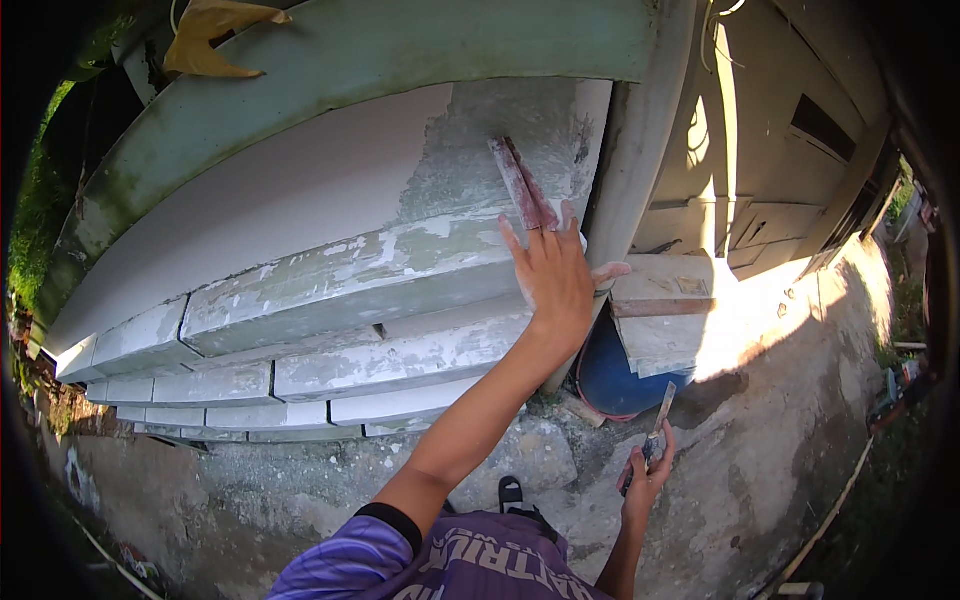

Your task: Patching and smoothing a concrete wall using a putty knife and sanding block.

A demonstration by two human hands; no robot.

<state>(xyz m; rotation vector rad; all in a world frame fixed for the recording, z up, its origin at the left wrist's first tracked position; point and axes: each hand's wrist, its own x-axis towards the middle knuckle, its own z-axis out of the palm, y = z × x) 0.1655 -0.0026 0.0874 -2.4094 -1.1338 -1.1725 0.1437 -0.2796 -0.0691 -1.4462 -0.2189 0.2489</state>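
Observation:
My left hand (pixel 560 270) is stretched up to the stepped wall, its fingers pressing on a long, narrow putty scraper (pixel 524 185) stained dull red and white. The scraper lies at a slant against a grey-green patch (pixel 470 140) on the white wall panel (pixel 300 170); its far edge is hard to make out. Low on the right, my right hand (pixel 648 475) is closed round a putty knife (pixel 664 408), blade pointing up, away from the wall. Below the panel, white-smeared ledges (pixel 350 285) step down toward the ground.
A blue drum (pixel 625 372) with worn boards (pixel 665 305) on top stands right of the wall, beside a post (pixel 655 130). A greenish curved band (pixel 400 50) runs above the panel, with a dry leaf (pixel 215 40) on it. My sandalled foot (pixel 510 492) rests on rough concrete (pixel 720 470).

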